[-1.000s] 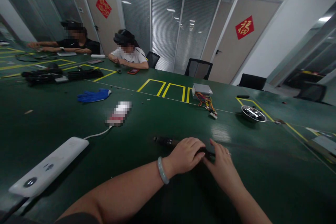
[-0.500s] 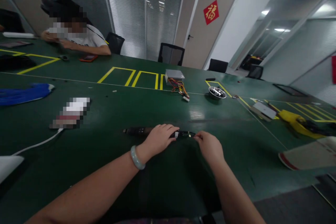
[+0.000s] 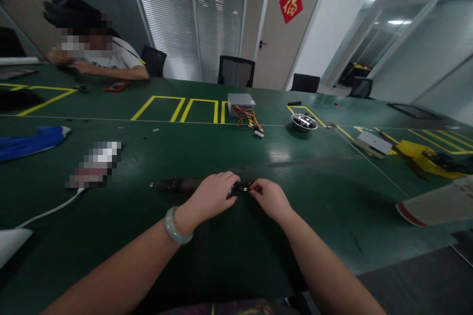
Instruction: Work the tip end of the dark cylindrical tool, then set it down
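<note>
Across the green table (image 3: 236, 251), fingers (image 3: 226, 177) grasp a long, dark, slim tool (image 3: 181, 185).

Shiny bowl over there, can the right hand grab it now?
Probably, with a good stretch: only table seems to lie between the right hand and the bowl, but its fingers are busy at the dark tool.

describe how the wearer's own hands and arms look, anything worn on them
The left hand has a pale grey-green, glossy round bangle at its wrist. The right hand shows no glove, and nothing is worn at its wrist. Both forearms are bare, with no sleeve in view.
</note>
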### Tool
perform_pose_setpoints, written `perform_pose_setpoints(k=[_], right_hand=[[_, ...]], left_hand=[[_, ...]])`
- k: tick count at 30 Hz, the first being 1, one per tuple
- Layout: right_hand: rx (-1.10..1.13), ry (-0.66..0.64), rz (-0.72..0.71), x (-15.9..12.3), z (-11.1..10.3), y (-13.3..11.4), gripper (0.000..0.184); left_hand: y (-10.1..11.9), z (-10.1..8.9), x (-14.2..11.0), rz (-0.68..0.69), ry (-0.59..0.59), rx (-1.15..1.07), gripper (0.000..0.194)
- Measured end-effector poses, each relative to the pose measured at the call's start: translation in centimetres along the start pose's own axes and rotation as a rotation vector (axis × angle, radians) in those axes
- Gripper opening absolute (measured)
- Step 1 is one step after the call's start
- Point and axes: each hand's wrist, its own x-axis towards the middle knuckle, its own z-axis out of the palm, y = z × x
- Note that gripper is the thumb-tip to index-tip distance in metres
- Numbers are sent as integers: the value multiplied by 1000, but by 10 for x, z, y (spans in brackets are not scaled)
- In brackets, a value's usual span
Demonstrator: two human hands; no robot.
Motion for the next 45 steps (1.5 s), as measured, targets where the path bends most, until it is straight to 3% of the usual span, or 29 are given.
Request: perform_pose_setpoints(k=[6,17,26,45], right_hand=[[9,19,-26,-2,5,5,10],[16,82,-62,-1,14,8,4],[30,80,-130,-2,14,5,7],[-212,70,-288,2,24,8,22]], left_hand=[[15,21,13,-13,29,68,12],[7,34,13,-1,99,28,3],[2,36,11,65,136,-24,4],[2,32,9,97,131,49,8]])
